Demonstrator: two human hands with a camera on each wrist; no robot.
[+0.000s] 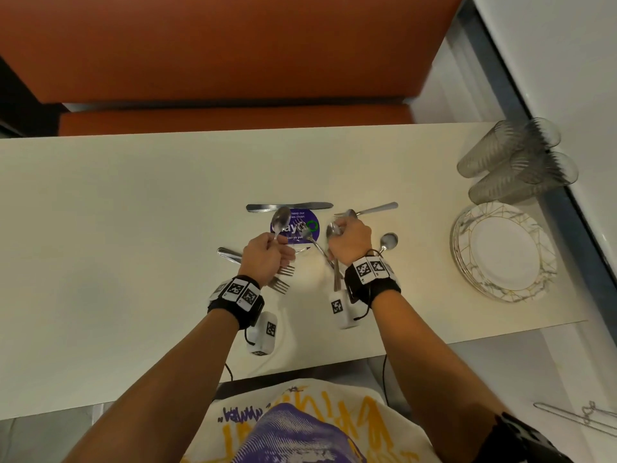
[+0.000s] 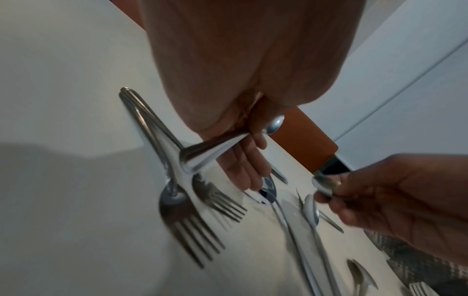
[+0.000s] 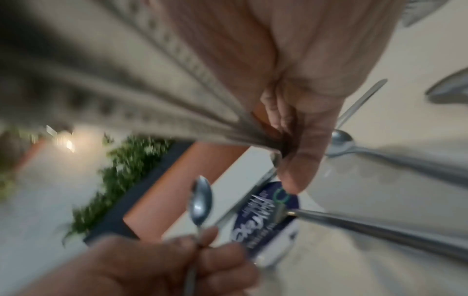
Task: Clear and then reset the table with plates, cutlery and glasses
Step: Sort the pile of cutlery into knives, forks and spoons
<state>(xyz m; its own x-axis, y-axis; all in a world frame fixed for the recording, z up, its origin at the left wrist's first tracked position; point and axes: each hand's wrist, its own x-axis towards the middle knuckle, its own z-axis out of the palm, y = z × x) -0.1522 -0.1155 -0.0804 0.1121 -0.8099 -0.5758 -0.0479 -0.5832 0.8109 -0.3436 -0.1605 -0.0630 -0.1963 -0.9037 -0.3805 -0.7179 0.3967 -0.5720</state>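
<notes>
Your left hand (image 1: 265, 259) is clenched round a spoon (image 1: 280, 222), thumb and fingers gripping the handle, bowl tilted up above the purple sticker (image 1: 300, 228). Your right hand (image 1: 350, 242) grips a bundle of spoon handles (image 1: 336, 275), fingers curled tight; the bowls poke out past your knuckles, and the exact count is hard to tell. Two forks (image 1: 282, 277) lie on the table (image 1: 133, 202) just under your left hand. A knife (image 1: 288, 206) sits beyond the sticker, another spoon (image 1: 388, 242) beside your right wrist. Stacked plates (image 1: 504, 252) and stacked glasses (image 1: 514, 162) wait at the table's right end.
</notes>
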